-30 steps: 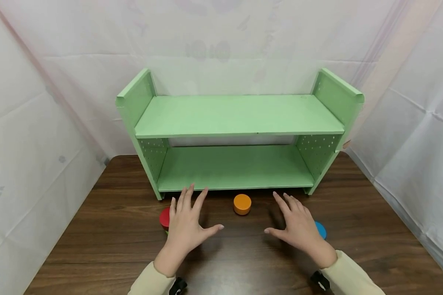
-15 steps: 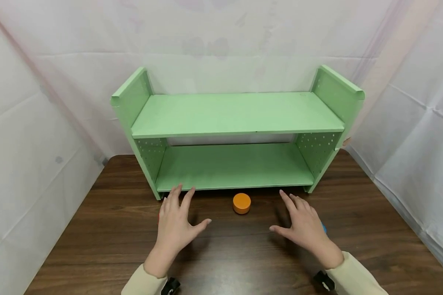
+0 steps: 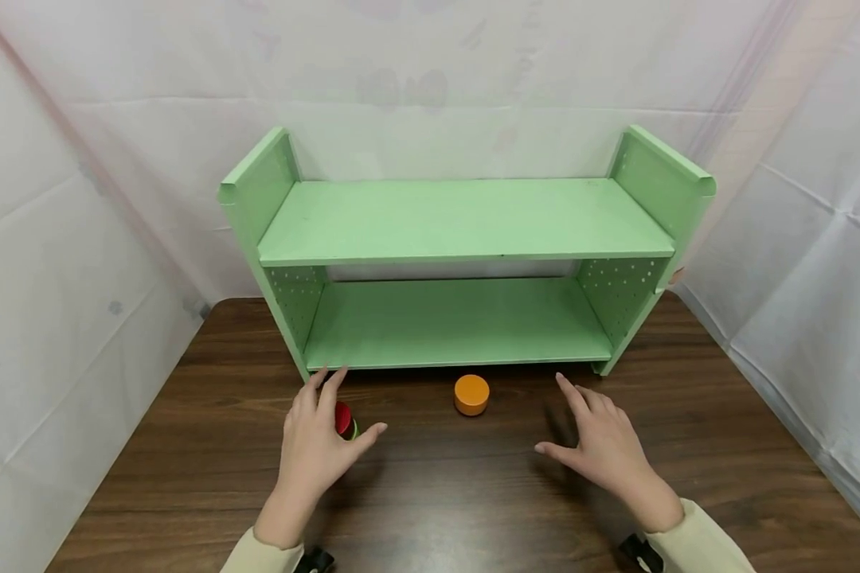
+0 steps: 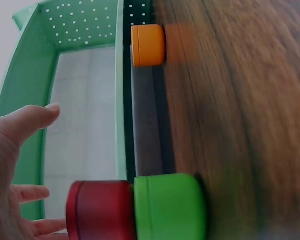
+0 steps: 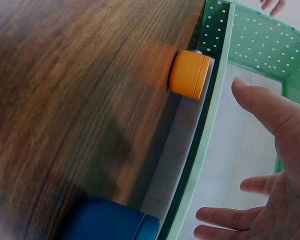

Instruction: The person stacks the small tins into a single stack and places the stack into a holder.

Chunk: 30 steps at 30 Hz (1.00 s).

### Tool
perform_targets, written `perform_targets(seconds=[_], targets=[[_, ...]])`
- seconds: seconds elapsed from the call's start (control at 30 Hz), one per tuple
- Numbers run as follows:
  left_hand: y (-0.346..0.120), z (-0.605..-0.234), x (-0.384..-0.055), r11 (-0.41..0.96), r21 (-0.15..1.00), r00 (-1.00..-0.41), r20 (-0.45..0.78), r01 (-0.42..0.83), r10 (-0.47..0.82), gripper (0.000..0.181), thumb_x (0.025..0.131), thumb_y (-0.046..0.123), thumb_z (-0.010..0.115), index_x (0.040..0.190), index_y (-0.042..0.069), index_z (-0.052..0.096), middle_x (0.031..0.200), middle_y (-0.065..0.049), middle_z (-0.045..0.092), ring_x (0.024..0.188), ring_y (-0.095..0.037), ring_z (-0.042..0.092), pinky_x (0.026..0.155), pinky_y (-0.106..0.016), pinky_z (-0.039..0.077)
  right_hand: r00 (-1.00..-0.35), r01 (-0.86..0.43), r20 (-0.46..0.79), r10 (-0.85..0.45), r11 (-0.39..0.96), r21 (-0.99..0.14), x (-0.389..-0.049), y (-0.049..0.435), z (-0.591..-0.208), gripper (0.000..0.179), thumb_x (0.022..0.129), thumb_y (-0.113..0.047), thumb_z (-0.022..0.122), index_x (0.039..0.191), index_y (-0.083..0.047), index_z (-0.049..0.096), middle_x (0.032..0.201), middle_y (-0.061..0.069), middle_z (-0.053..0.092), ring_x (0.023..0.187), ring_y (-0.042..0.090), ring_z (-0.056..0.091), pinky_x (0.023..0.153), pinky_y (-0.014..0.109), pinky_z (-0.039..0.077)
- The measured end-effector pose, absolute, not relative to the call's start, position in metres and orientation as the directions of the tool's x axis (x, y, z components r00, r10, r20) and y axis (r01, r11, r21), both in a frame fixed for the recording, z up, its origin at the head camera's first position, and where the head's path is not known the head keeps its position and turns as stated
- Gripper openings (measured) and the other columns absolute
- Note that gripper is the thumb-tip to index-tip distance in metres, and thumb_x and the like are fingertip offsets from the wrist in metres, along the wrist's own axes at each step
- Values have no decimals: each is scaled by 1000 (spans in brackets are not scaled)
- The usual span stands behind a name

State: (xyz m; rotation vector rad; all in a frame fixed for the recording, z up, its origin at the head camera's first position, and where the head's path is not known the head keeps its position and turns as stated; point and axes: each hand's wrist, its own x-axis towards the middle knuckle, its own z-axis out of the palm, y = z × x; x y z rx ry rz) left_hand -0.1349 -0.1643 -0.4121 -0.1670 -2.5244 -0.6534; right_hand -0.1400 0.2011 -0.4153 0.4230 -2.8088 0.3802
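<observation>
My left hand [image 3: 314, 446] hovers with fingers spread above a small red canister [image 3: 343, 419], which is stacked on a green canister [image 4: 170, 207]. Part of that stack is hidden behind the hand in the head view. Over on the other side, my right hand [image 3: 605, 450] is also spread, holding nothing. Below it stands a blue canister [image 5: 107, 220], seen only in the right wrist view and cut by its bottom edge. Between the two hands, an orange canister [image 3: 471, 395] stands alone on the table, touched by neither.
A green two-tier shelf [image 3: 466, 219] stands at the back of the dark wooden table [image 3: 444, 509], just behind the orange canister. Pale cloth [image 3: 437, 79] hangs behind it and along both sides.
My left hand has moved left across the stack, so the red canister now shows at its right. My right hand has drifted right, covering the blue canister in the head view.
</observation>
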Motion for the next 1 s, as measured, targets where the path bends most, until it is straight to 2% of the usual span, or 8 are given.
perform_targets(seconds=[0.13,0.27,0.53,0.73,1.0], targets=[[-168,-415,-133,856,469,-867,495,219,-50,93,62,42,86,136,4,44,129,-26,47,116,-47,48,87,-63,41,-923,-310,301,-238,925,-219,-138,203,-414,98,67,-51,80,144,-7,38,123,24,57,107,44,55,82,58,45],[-173,-415,-132,840,512,-892,446,181,-79,95,63,41,86,137,3,41,129,-26,47,115,-47,48,88,-63,42,-927,-298,301,-225,927,-226,-137,204,-412,98,67,-50,81,144,-7,38,121,25,57,106,45,55,81,59,45],[-186,-414,-130,685,722,-972,214,95,-91,98,69,36,84,144,5,30,136,-21,41,123,-40,39,83,-54,49,-927,-291,309,-212,927,-238,-135,209,-412,97,67,-49,81,142,-4,40,119,27,58,104,45,56,78,59,46],[-198,-418,-130,628,775,-987,147,72,-68,101,68,32,86,144,3,27,142,-21,35,130,-39,36,97,-59,39,-936,-279,292,-198,921,-270,-132,213,-414,96,67,-48,81,141,-3,40,121,28,57,106,46,56,80,59,46],[-210,-424,-130,502,864,-998,61,51,-5,97,71,18,84,143,-3,22,140,-28,34,129,-44,36,101,-61,34,-964,-218,218,-153,924,-314,-126,221,-414,97,69,-51,79,141,-1,39,123,31,55,109,49,53,81,62,44]])
